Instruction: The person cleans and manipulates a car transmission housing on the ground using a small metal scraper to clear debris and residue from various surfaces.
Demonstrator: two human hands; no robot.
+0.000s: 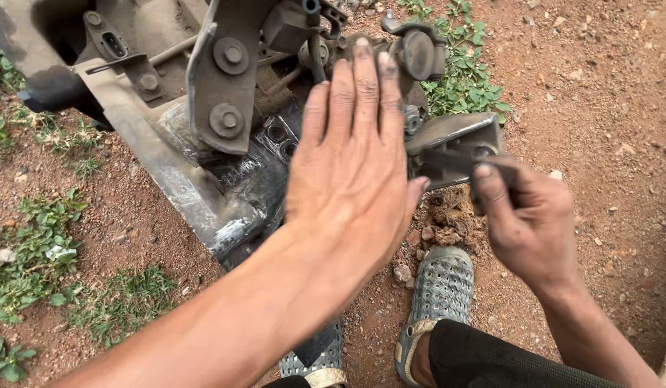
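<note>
Nearest, at six o'clock, grey perforated sandals are planted on red dirt. Above, the left hand is pressed flat, fingers together, against a grimy metal assembly; the right hand is clamped on its bracket at three o'clock, bolts still seated.

Your left hand lies flat at the centre of the frame, in front of the large bolted metal machine assembly that fills the upper left. Your right hand, right of centre, grips a small flat metal bracket piece jutting from that assembly's right end. Below both hands, at the lower centre, your perforated rubber sandal rests on the bare dirt ground, with a leafy weed patch behind the bracket, at upper centre.
</note>
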